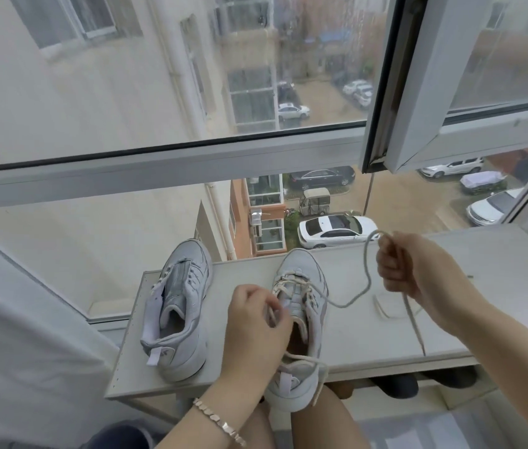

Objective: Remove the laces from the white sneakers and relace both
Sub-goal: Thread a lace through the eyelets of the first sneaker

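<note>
Two white sneakers stand on a white shelf top (353, 338) below a window. The left sneaker (180, 306) has no lace in its eyelets. The right sneaker (300, 319) is laced across its lower eyelets, and its heel hangs over the shelf's front edge. My left hand (256, 332) pinches one end of the lace at the tongue. My right hand (402, 267) grips the other part of the lace (364, 270), lifted up and to the right of the shoe in a slack loop. A second loose lace (386, 307) lies on the shelf under my right wrist.
Large window panes (159, 76) stand right behind the shelf, with an opened sash (450, 92) at the upper right. Dark shoes (399, 385) sit under the shelf top. A pale curtain or fabric (13, 319) hangs at the left. My bare knees (321, 422) are below the shelf's front edge.
</note>
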`<action>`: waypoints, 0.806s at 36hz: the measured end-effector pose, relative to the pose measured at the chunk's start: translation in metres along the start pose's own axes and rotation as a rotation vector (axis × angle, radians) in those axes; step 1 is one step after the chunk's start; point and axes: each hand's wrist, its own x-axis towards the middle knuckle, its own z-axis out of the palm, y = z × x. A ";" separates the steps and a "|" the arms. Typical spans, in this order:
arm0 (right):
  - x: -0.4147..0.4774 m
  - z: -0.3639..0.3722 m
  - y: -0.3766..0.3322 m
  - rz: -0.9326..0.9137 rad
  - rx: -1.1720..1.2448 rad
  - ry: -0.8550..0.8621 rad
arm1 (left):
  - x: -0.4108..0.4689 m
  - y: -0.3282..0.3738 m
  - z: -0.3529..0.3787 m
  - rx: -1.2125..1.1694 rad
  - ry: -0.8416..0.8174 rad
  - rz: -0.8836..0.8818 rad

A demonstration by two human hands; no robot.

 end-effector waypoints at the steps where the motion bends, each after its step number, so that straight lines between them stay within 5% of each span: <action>1: 0.000 0.002 0.004 0.008 -0.007 -0.002 | 0.001 -0.002 -0.003 -0.031 -0.002 -0.036; 11: 0.005 0.017 0.026 0.032 -0.019 -0.022 | 0.009 0.000 -0.023 -0.092 0.042 -0.140; 17: 0.010 0.013 0.028 0.076 -0.071 0.040 | 0.035 0.003 -0.035 -0.516 0.041 -0.485; 23: 0.013 0.010 0.034 0.129 -0.055 0.052 | 0.055 0.000 -0.046 -0.692 -0.004 -0.597; 29: 0.014 0.012 0.036 0.158 0.003 -0.003 | 0.067 -0.010 -0.049 -0.017 0.107 -0.177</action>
